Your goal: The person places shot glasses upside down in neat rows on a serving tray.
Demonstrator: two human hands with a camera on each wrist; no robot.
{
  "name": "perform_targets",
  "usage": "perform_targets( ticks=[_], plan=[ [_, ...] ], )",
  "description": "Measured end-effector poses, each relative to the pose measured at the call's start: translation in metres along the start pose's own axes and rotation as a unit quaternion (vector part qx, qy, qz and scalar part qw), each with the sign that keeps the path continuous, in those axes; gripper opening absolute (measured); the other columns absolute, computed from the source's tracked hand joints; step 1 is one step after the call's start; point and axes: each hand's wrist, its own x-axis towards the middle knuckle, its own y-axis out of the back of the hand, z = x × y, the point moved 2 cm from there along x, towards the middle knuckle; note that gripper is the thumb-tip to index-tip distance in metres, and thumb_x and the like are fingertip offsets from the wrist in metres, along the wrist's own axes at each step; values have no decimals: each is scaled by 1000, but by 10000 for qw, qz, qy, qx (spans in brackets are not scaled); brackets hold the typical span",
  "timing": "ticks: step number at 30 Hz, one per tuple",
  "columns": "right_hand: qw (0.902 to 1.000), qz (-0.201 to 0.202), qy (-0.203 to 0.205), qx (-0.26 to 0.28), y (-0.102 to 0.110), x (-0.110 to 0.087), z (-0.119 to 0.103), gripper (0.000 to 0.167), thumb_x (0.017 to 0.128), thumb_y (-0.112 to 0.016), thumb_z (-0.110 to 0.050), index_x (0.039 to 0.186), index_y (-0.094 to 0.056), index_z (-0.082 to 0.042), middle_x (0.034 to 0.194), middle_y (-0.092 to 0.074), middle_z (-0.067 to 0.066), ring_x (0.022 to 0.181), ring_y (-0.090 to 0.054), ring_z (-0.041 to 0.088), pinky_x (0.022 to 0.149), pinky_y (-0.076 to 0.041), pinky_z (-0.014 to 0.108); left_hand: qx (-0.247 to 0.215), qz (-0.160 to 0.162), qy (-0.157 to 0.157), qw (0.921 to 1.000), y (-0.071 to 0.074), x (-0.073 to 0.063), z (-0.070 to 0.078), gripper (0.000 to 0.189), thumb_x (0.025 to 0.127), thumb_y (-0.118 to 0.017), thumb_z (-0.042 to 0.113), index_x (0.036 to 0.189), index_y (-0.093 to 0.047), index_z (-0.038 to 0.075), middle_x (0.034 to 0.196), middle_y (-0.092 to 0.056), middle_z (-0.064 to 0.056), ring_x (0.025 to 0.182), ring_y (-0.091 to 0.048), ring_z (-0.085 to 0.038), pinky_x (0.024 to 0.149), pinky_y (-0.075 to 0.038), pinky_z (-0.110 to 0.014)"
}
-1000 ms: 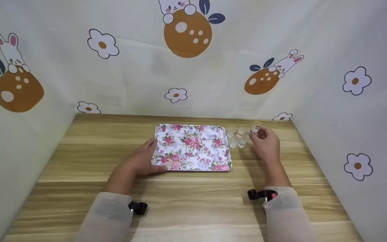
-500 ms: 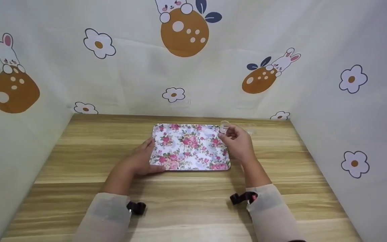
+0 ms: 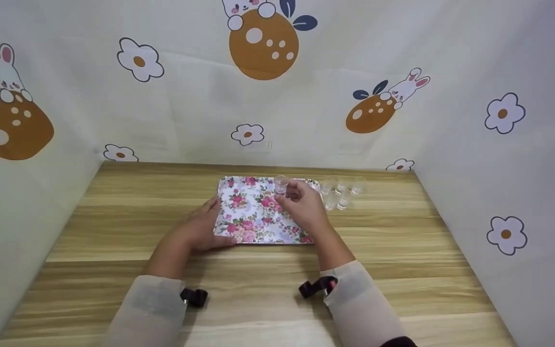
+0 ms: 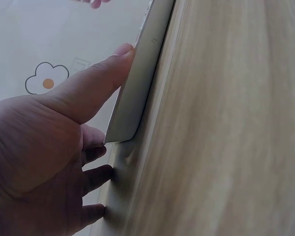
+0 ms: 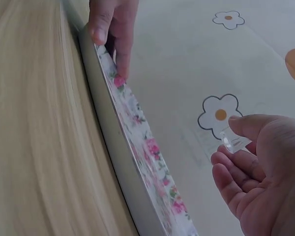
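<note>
A rectangular tray (image 3: 239, 219) with pink roses on white lies on the wooden table. At its front left corner my left hand (image 3: 200, 226) grips the tray, thumb over the front rim and fingers along the left side. In the left wrist view that thumb presses the tray's pale outer wall (image 4: 132, 103), and lower fingertips reach the tabletop. Over the back right part of the tray, my right hand (image 3: 306, 207) pinches a small clear cup (image 3: 281, 185) between thumb and fingers. The right wrist view shows the cup's base (image 5: 227, 142) at the fingertips.
Several more small clear cups (image 3: 342, 201) stand grouped just right of the tray on the wooden table (image 3: 268, 289). A pale cloth (image 3: 195, 106) printed with rabbits, oranges and flowers walls in the back and both sides.
My right hand has carried the clear cup leftward from the cup group to above the tray. The left hand stays at the tray's corner, and the tray keeps its place.
</note>
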Motion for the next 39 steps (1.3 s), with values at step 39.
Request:
perform_targets(
  ticks=[39],
  plan=[
    [9839, -1207, 1037, -812, -79, -8, -15, 43, 94, -80, -10, 137, -73, -13, 128, -77, 7, 104, -76, 20, 89, -63, 21, 254, 78, -104, 9996, 1, 0, -1, 131, 85, -78, 71, 172, -7, 4, 183, -2, -14, 165, -13, -50, 134, -19, -68]
  ],
)
